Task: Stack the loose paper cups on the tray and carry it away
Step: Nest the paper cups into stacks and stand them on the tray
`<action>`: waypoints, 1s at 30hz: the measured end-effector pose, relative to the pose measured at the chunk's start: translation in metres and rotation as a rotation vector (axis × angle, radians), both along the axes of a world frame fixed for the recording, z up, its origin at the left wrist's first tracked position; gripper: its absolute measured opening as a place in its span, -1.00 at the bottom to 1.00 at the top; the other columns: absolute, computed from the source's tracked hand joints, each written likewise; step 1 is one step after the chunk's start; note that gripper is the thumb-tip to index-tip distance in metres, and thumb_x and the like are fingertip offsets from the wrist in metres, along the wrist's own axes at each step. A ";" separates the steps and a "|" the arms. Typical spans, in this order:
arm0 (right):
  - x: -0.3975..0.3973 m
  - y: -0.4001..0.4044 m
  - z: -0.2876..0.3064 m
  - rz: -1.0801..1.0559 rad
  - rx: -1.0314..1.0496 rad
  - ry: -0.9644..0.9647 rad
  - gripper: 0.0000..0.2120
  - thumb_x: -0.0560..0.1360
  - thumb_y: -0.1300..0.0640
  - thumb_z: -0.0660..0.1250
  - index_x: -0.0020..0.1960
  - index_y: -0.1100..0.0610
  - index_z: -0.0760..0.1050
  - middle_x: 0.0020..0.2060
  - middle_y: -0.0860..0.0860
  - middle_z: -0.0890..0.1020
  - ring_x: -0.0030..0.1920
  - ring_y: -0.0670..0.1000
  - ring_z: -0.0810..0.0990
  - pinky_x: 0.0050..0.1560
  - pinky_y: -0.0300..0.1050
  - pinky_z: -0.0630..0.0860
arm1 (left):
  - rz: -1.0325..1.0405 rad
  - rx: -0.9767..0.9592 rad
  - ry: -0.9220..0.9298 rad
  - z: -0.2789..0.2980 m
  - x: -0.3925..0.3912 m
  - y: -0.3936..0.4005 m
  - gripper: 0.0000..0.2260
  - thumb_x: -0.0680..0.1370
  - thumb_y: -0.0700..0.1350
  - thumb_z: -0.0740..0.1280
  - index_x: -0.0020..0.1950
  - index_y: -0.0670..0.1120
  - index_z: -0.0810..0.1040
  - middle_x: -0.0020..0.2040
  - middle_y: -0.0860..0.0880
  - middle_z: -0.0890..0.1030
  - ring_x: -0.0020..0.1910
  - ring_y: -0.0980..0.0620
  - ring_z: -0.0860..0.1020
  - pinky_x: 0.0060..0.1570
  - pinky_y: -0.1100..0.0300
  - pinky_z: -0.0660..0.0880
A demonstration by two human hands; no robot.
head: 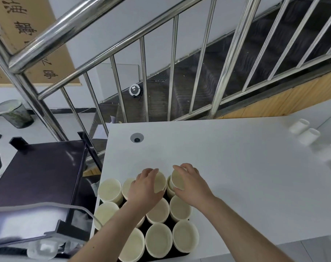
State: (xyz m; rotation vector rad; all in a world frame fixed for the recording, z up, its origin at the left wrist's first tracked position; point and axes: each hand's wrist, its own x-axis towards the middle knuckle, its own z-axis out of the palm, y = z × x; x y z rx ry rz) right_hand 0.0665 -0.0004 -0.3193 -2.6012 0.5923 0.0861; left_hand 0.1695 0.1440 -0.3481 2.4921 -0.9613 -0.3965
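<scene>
Several cream paper cups (158, 240) stand upright, packed close on a dark tray (171, 255) at the near left corner of the white table (227, 167). My left hand (146, 187) grips the rim of a cup (160, 181) in the far row. My right hand (190, 183) holds another cup (177, 181) lifted slightly above a cup (169, 190) beneath it at the tray's far right corner. Most of the tray is hidden under the cups.
Three white cups (308, 136) lie blurred at the table's far right edge. A cable hole (136, 138) sits in the table's far left. A dark cart (39, 171) stands to the left, a steel stair railing (123, 44) behind, a bin (14, 113) on the floor.
</scene>
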 end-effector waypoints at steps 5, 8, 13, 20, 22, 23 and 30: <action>0.006 0.000 -0.011 0.023 0.013 0.040 -0.38 0.53 0.00 0.30 0.52 -0.04 0.15 0.45 -0.06 0.20 0.43 0.00 0.22 0.22 -0.08 0.45 | -0.004 0.057 -0.002 -0.009 0.001 -0.002 -0.32 0.45 0.15 0.35 0.50 0.04 0.17 0.47 0.06 0.21 0.42 0.04 0.27 0.32 0.10 0.29; 0.007 0.000 -0.015 0.025 0.011 0.049 -0.37 0.52 -0.06 0.30 0.52 -0.03 0.16 0.46 -0.06 0.20 0.44 -0.01 0.21 0.21 -0.10 0.44 | -0.001 0.052 -0.016 -0.014 0.001 -0.001 -0.34 0.47 0.16 0.34 0.50 0.06 0.17 0.47 0.07 0.20 0.43 0.04 0.26 0.34 0.10 0.26; 0.007 -0.001 -0.019 0.023 -0.009 0.056 -0.41 0.53 -0.04 0.29 0.50 0.01 0.20 0.43 -0.07 0.24 0.41 -0.02 0.24 0.19 -0.12 0.45 | 0.012 0.059 -0.044 -0.019 0.001 0.000 -0.38 0.48 0.15 0.33 0.48 0.07 0.20 0.45 0.10 0.23 0.41 0.04 0.27 0.33 0.12 0.25; 0.007 -0.003 -0.024 0.012 0.020 0.049 -0.43 0.53 0.01 0.32 0.48 0.02 0.23 0.42 -0.09 0.27 0.41 -0.02 0.25 0.22 -0.15 0.42 | 0.050 0.033 -0.011 -0.020 0.000 -0.003 -0.41 0.47 0.12 0.34 0.46 0.06 0.25 0.42 0.12 0.28 0.37 0.05 0.33 0.29 0.13 0.30; 0.007 -0.003 -0.025 0.008 0.031 0.043 -0.44 0.53 0.01 0.32 0.48 0.02 0.23 0.43 -0.11 0.27 0.41 -0.03 0.25 0.24 -0.14 0.41 | 0.057 0.022 -0.010 -0.020 0.000 -0.003 -0.41 0.46 0.11 0.35 0.45 0.05 0.26 0.41 0.12 0.30 0.36 0.06 0.35 0.28 0.12 0.32; 0.006 -0.003 -0.025 0.005 0.038 0.041 -0.43 0.53 0.00 0.32 0.48 0.02 0.22 0.43 -0.11 0.27 0.41 -0.03 0.25 0.25 -0.14 0.41 | 0.055 0.019 -0.012 -0.019 -0.001 -0.003 -0.40 0.46 0.11 0.36 0.45 0.04 0.26 0.42 0.12 0.30 0.36 0.07 0.35 0.27 0.12 0.33; -0.011 -0.007 -0.008 0.013 0.004 0.013 -0.36 0.53 -0.02 0.32 0.52 0.01 0.14 0.51 -0.10 0.12 0.47 -0.03 0.16 0.28 -0.08 0.41 | 0.040 0.006 -0.019 -0.005 -0.015 -0.004 -0.34 0.47 0.15 0.35 0.50 0.05 0.19 0.51 0.00 0.17 0.48 0.01 0.19 0.39 0.07 0.21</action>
